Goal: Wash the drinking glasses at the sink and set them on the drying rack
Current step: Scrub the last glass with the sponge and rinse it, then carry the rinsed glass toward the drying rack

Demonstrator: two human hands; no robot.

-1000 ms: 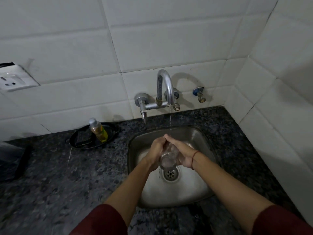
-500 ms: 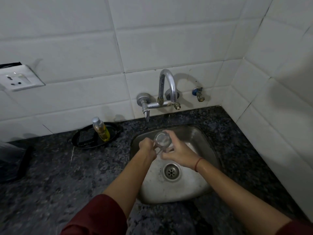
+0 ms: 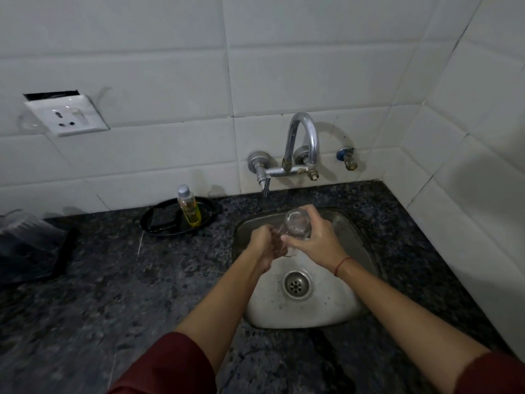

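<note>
A clear drinking glass (image 3: pixel 297 224) is held over the steel sink (image 3: pixel 366 251), tilted with its open mouth toward me. My right hand (image 3: pixel 315 243) wraps around its side from the right. My left hand (image 3: pixel 265 244) grips its lower end from the left. Both hands are wet and hang above the sink's far half, in front of the drain (image 3: pixel 297 285). No water stream shows under the chrome tap (image 3: pixel 301 146). No drying rack is in sight.
A small bottle of yellow liquid (image 3: pixel 189 207) stands in a black dish (image 3: pixel 159 226) left of the sink on the dark granite counter (image 3: pixel 142 294). A clear plastic bag (image 3: pixel 28 240) lies at the far left. Tiled walls close the back and right; a socket (image 3: pixel 66 115) is upper left.
The glass rose from low over the drain, where water ran on it, toward the sink's far side. It now points its mouth at me, and the stream is no longer visible.
</note>
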